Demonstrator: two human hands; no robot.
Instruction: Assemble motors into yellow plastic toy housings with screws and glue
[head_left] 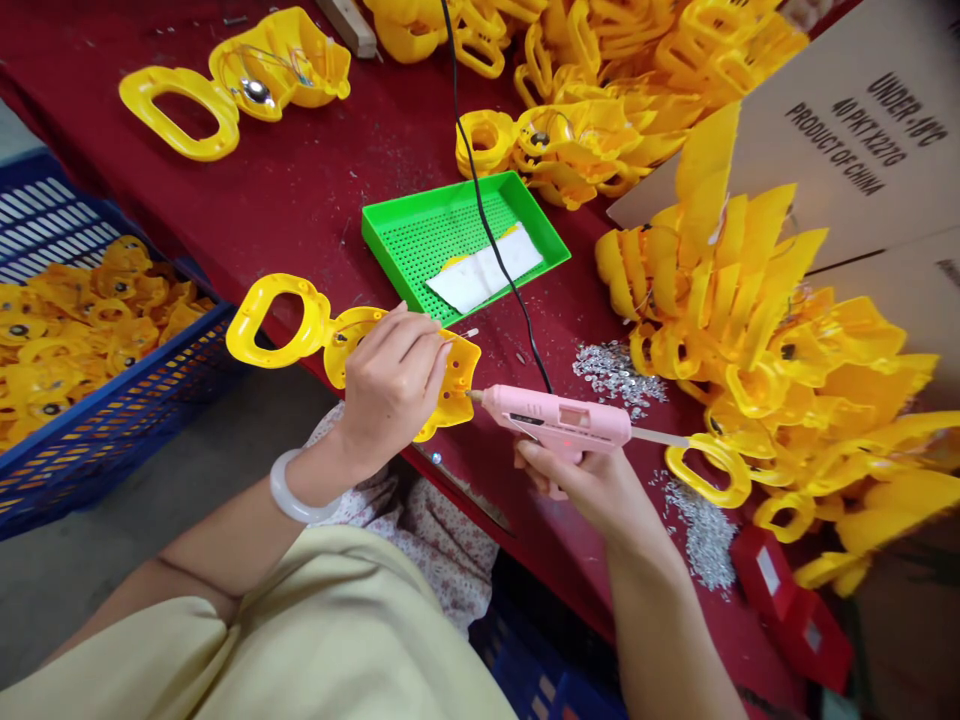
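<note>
My left hand is closed over the middle of a yellow plastic housing, which has a ring-shaped handle end pointing left. A small pale piece on a thin lead sticks out beside the fingers. In my right hand is a pink hot glue gun, gripped by its handle. Its nozzle touches or nearly touches the right end of the housing, beside some small holes. A clear glue stick juts from the gun's back. My palm hides part of the housing.
A green perforated tray with a white sheet lies beyond my hands, crossed by a black cord. Piled yellow housings and small clear pieces lie right. A blue basket of yellow parts stands left; a carton stands behind.
</note>
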